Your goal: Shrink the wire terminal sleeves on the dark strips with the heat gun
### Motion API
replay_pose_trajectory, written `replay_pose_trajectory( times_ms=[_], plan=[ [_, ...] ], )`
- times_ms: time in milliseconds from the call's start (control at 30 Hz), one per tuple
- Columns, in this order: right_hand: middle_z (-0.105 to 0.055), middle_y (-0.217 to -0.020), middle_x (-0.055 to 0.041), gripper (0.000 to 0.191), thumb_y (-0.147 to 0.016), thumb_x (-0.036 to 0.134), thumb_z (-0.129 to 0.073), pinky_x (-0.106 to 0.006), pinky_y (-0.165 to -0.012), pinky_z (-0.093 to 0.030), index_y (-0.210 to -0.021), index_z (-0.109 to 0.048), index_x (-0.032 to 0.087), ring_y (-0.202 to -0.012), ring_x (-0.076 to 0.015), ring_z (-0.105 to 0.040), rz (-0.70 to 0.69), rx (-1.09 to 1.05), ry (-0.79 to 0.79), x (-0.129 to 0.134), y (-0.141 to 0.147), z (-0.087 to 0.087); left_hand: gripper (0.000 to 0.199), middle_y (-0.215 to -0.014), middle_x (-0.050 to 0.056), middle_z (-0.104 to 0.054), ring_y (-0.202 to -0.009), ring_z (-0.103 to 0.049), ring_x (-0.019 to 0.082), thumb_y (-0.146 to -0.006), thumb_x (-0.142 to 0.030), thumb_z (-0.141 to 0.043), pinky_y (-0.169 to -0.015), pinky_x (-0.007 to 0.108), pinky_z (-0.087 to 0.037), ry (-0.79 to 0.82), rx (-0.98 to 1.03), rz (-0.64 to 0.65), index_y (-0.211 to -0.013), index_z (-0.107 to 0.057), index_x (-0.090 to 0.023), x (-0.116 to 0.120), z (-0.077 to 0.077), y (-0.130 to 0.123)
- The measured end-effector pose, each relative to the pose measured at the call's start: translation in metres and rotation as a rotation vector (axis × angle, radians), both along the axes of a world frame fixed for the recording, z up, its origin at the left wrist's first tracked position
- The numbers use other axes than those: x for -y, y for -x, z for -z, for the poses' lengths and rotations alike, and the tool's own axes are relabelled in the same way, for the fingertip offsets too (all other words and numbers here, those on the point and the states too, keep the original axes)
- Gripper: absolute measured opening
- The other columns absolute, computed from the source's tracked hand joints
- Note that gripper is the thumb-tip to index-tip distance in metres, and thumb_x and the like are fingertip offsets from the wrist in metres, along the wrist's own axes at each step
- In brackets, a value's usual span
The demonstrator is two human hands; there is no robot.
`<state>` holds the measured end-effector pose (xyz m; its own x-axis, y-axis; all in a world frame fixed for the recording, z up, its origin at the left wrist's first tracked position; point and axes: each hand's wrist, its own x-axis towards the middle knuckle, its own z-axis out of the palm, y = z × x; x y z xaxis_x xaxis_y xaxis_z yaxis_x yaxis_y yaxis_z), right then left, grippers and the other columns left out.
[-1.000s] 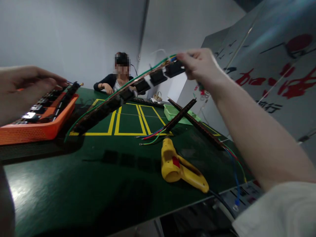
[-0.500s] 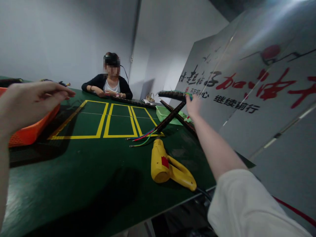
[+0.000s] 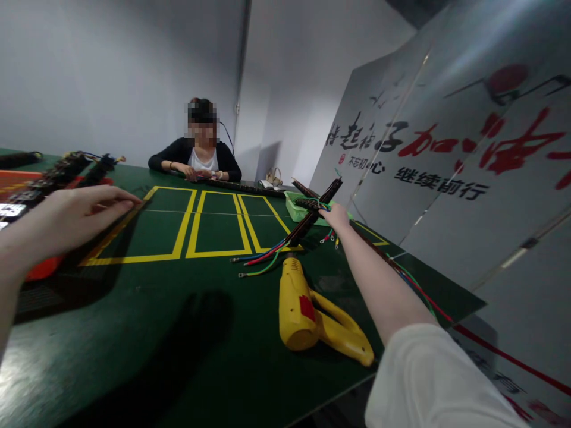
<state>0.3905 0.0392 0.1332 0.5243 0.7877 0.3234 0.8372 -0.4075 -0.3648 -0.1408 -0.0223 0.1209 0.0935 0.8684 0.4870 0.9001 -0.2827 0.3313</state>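
My right hand (image 3: pixel 336 219) reaches across the table, fingers closed round the wire end of a dark braided wiring harness (image 3: pixel 307 204). Coloured wires with metal lugs (image 3: pixel 331 238) hang just below that hand. Under it, another dark harness (image 3: pixel 307 229) lies slanted, its blue, red and green leads (image 3: pixel 263 258) fanned out to the left. My left hand (image 3: pixel 87 215) holds nothing; its fingers are stretched out beside an orange basket (image 3: pixel 42 270). Several dark harnesses (image 3: pixel 60 172) rest on that basket. Nearer me, a yellow heat gun (image 3: pixel 300 312) lies on the green table.
Yellow tape (image 3: pixel 134 260) marks out rectangles on the table (image 3: pixel 147 321). A light green tray (image 3: pixel 293 208) stands behind the crossed harnesses. Another person (image 3: pixel 203 148) sits across the table, hands on it near a long dark strip (image 3: pixel 245 188). More coloured wires (image 3: pixel 417 282) lie by the right edge.
My right hand has come lower and slightly left with the harness, and its lugs now dangle in sight. My left hand has dropped a little; harnesses on the basket now show behind it.
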Motion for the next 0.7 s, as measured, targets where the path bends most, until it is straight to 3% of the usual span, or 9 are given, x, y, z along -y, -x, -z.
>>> replay_pose_trajectory(
  times_ms=[133, 267, 433, 600, 700],
  plan=[
    [-0.057, -0.117, -0.0072, 0.036, -0.088, 0.039, -0.055, -0.04, -0.084, -0.05, -0.117, -0.054, 0.017, -0.099, -0.0184, -0.058, -0.062, -0.053, 0.046, 0.003, 0.007, 0.002, 0.06, -0.089, 0.003, -0.065, -0.082, -0.061, 0.024, -0.065, -0.066, -0.033, -0.075, 0.033, -0.047, 0.046, -0.047, -0.082, -0.093, -0.065, -0.023, -0.009, 0.012, 0.026],
    [-0.056, -0.118, -0.0068, 0.038, -0.088, 0.04, -0.055, -0.041, -0.084, -0.05, -0.118, -0.053, 0.017, -0.101, -0.0199, -0.057, -0.081, -0.071, -0.017, 0.019, 0.021, 0.012, 0.061, -0.089, 0.001, -0.065, -0.076, -0.06, 0.023, -0.065, -0.065, -0.032, -0.075, 0.033, -0.047, 0.085, -0.082, -0.173, -0.096, -0.064, -0.024, -0.018, 0.021, 0.055],
    [-0.056, -0.118, -0.0068, 0.038, -0.088, 0.04, -0.055, -0.041, -0.085, -0.05, -0.117, -0.054, 0.017, -0.101, -0.02, -0.057, -0.064, -0.061, -0.14, 0.046, 0.023, 0.011, 0.062, -0.093, 0.003, -0.065, -0.077, -0.061, 0.023, -0.067, -0.064, -0.03, -0.078, 0.033, -0.046, 0.058, -0.061, -0.164, -0.097, -0.064, -0.022, -0.013, 0.021, 0.062],
    [-0.063, -0.104, -0.0075, 0.034, -0.09, 0.045, -0.047, -0.04, -0.087, -0.048, -0.105, -0.058, 0.017, -0.094, -0.0177, -0.06, -0.105, -0.059, -0.288, 0.101, 0.027, -0.001, 0.052, -0.094, 0.003, -0.066, -0.081, -0.062, 0.022, -0.068, -0.058, -0.041, -0.077, 0.03, -0.046, 0.057, 0.077, -0.248, -0.095, -0.064, -0.02, -0.001, 0.022, 0.084],
    [-0.067, -0.096, -0.0102, 0.039, -0.075, 0.063, -0.049, -0.048, -0.092, -0.045, -0.085, -0.062, 0.028, -0.097, -0.0317, -0.061, -0.191, -0.02, -0.343, 0.154, 0.033, 0.03, 0.051, -0.092, 0.006, -0.066, -0.081, -0.062, 0.021, -0.072, -0.055, -0.045, -0.076, 0.029, -0.046, 0.101, 0.167, -0.353, -0.1, -0.063, -0.016, -0.004, 0.024, 0.109]
  ],
)
